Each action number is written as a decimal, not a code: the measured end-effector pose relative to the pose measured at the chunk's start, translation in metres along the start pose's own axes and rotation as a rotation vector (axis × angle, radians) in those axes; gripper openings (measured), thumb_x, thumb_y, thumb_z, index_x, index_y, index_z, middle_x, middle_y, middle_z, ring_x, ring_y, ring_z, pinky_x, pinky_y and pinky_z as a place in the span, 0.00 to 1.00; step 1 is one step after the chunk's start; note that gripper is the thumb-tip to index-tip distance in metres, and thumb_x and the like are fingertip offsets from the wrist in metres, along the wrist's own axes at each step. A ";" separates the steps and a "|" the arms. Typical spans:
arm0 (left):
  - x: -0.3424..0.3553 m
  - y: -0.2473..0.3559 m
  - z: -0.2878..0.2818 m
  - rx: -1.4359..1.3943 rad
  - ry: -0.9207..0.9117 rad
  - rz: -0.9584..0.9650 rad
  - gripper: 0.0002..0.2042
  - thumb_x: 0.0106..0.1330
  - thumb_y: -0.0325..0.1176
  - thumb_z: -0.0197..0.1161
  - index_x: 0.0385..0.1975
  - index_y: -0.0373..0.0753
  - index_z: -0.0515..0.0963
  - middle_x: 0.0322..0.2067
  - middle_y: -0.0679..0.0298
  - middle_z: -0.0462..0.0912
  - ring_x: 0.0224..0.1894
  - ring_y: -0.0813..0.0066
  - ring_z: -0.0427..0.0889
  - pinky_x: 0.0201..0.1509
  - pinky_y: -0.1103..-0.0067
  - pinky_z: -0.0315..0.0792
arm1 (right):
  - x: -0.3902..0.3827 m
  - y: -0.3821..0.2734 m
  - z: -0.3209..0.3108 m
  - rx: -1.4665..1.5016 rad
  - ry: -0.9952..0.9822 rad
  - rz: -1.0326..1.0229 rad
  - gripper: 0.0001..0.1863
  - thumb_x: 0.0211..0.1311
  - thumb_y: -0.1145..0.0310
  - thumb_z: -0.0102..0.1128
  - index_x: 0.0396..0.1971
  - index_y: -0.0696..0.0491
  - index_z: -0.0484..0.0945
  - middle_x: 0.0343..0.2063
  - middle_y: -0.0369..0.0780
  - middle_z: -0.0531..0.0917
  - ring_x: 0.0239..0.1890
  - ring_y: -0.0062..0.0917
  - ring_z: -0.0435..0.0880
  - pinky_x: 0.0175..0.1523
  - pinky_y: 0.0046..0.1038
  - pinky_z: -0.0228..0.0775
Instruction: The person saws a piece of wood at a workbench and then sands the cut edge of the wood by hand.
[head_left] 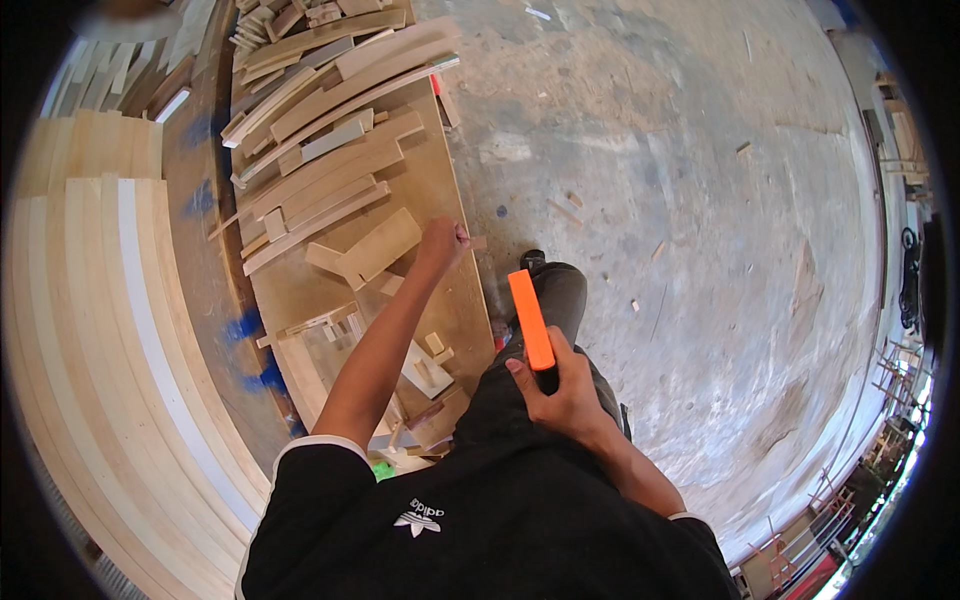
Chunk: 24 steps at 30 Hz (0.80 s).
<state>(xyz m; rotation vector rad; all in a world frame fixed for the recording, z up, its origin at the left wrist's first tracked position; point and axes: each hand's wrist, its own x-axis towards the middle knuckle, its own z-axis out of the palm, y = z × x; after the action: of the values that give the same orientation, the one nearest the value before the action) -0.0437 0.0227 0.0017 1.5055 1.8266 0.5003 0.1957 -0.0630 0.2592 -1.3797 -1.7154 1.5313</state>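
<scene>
My left hand (443,243) is closed on a small wood piece (478,243) at the right edge of a plywood board (462,300), which carries stacked strips and offcuts. Just left of that hand lies a pale rectangular wood block (382,243). My right hand (560,390), over my dark trousers, grips a tool with a long bright orange body (530,318) and a black lower part; what kind of tool it is, I cannot tell.
Pale planks (90,350) lie side by side at the left. Stacked wood strips (355,55) fill the upper middle. To the right is a grey concrete floor (720,250) with scattered scraps. More wood and clutter (810,530) line the far right rim.
</scene>
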 end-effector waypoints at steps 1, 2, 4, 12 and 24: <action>0.001 -0.001 0.000 -0.020 0.006 0.001 0.04 0.52 0.25 0.67 0.20 0.33 0.79 0.22 0.53 0.83 0.26 0.63 0.84 0.30 0.72 0.75 | -0.001 -0.002 0.005 0.024 0.003 -0.015 0.14 0.60 0.72 0.65 0.40 0.58 0.69 0.27 0.47 0.77 0.31 0.38 0.79 0.37 0.30 0.70; 0.002 -0.002 0.000 -0.041 0.013 0.002 0.03 0.52 0.24 0.66 0.20 0.33 0.79 0.21 0.53 0.82 0.25 0.63 0.84 0.29 0.72 0.75 | -0.003 -0.004 0.010 0.048 0.005 -0.031 0.12 0.61 0.72 0.64 0.37 0.58 0.69 0.25 0.43 0.76 0.26 0.31 0.78 0.35 0.28 0.69; 0.004 -0.007 0.005 -0.012 0.077 0.020 0.03 0.50 0.24 0.64 0.18 0.34 0.79 0.19 0.53 0.82 0.24 0.60 0.83 0.28 0.71 0.74 | -0.007 -0.005 0.017 0.067 -0.025 -0.004 0.10 0.62 0.73 0.61 0.37 0.59 0.69 0.25 0.45 0.76 0.27 0.35 0.79 0.35 0.29 0.69; 0.003 -0.015 0.008 -0.081 0.150 0.090 0.08 0.44 0.26 0.71 0.14 0.34 0.77 0.19 0.50 0.80 0.26 0.56 0.84 0.30 0.69 0.75 | -0.015 -0.005 0.027 0.137 -0.089 0.080 0.17 0.60 0.75 0.60 0.46 0.60 0.66 0.29 0.54 0.79 0.38 0.53 0.81 0.38 0.37 0.72; 0.008 -0.010 0.000 0.000 -0.072 -0.066 0.07 0.38 0.21 0.67 0.20 0.35 0.80 0.23 0.51 0.82 0.27 0.64 0.85 0.31 0.74 0.75 | -0.020 -0.050 0.015 0.158 -0.122 0.196 0.18 0.61 0.74 0.59 0.47 0.60 0.64 0.31 0.55 0.80 0.37 0.50 0.83 0.38 0.37 0.72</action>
<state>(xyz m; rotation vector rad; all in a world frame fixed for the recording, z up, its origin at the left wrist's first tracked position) -0.0512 0.0275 -0.0070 1.4397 1.8140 0.4099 0.1727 -0.0814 0.3067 -1.4332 -1.5262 1.8508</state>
